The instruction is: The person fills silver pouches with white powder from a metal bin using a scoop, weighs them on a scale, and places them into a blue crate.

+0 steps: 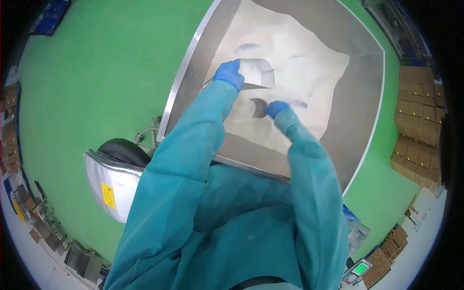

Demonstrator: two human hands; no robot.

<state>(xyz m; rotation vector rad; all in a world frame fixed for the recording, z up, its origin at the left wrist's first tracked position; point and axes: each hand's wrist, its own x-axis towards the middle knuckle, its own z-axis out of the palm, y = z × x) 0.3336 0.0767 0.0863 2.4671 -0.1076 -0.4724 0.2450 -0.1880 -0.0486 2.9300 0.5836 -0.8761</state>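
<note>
A large steel bin (pixel 360 92) in front of me holds a broad heap of off-white powder (pixel 309 63). My left hand (pixel 229 75), in a blue glove, is closed on the edge of a silvery, open bag-like container (pixel 261 72) over the powder. White material shows inside its mouth. Lower and to the right, my right hand (pixel 277 109), also gloved in blue, grips a metal scoop (pixel 259 108) close over the powder. The scoop's curved mouth points left, and motion blurs this hand slightly.
A filled silver foil bag (pixel 116 181) with a yellow label stands left of me, beside a black rounded object (pixel 124 151). Lower right is a scale display (pixel 359 270) lit green. Stacked cardboard boxes (pixel 418 116) line the right side of the green floor (pixel 121 72).
</note>
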